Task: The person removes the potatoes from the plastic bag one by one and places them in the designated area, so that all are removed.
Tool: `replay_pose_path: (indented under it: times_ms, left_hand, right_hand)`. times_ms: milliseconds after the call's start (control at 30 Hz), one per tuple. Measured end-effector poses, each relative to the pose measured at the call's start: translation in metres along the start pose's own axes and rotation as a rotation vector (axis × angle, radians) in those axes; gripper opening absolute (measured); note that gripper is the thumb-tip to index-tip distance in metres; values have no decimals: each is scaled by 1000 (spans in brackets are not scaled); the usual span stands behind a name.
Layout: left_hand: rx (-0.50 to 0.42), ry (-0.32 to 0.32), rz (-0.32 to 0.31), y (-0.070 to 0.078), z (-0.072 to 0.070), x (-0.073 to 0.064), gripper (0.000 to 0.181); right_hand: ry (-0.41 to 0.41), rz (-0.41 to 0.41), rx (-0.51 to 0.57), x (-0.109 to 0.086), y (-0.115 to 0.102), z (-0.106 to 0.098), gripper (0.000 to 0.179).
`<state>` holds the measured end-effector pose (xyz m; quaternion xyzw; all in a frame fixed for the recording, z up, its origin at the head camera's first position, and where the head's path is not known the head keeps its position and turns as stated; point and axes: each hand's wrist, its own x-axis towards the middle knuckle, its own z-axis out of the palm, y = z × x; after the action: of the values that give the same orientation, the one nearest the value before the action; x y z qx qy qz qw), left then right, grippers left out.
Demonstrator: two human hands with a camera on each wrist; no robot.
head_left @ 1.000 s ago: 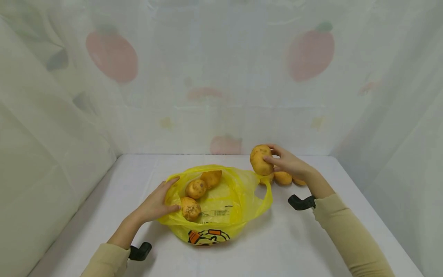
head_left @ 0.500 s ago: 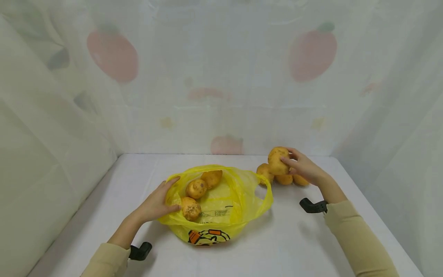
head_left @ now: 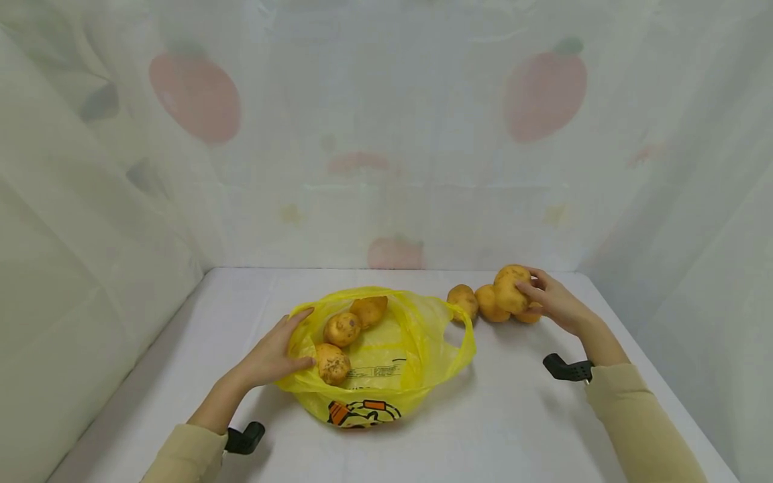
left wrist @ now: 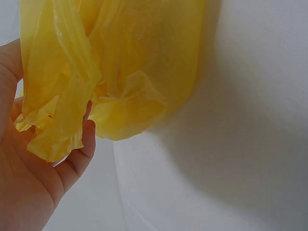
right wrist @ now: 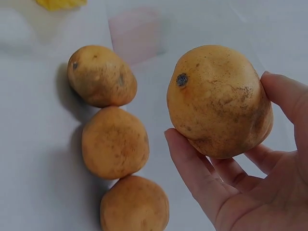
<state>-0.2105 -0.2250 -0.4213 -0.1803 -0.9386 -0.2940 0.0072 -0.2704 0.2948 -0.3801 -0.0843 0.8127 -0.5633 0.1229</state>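
My right hand [head_left: 557,303] grips a large potato [head_left: 511,288] between thumb and fingers, above the right end of a row of potatoes. In the right wrist view this potato [right wrist: 219,101] has a dark spot and is apart from three others: a far potato [right wrist: 102,76], a middle potato [right wrist: 115,143] and a near potato [right wrist: 135,206]. My left hand [head_left: 270,353] holds the left rim of a yellow plastic bag [head_left: 431,335], the film bunched between thumb and fingers in the left wrist view. Inside the open bag lie three potatoes, one of them a spotted potato [head_left: 333,364].
The bag's loop handle [head_left: 464,349] reaches right, close to the leftmost potato of the row [head_left: 462,302]. A white cloth covers the table [head_left: 483,429]. Pale curtains with fruit prints [head_left: 386,134] stand behind and at both sides.
My right hand has moved to the right with the potato, from above the left end of the row to its right end. My left hand and the bag have stayed still.
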Motion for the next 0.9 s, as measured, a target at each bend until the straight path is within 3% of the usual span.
replay_pose_path:
  times_ms: [700, 900]
  left_hand:
    - [-14, 0, -6, -3, 4, 0, 88]
    - [-17, -6, -15, -4, 4, 1, 89]
  right_hand:
    - [82, 5, 16, -20, 37, -31, 73]
    - [119, 49, 19, -23, 51, -39, 78]
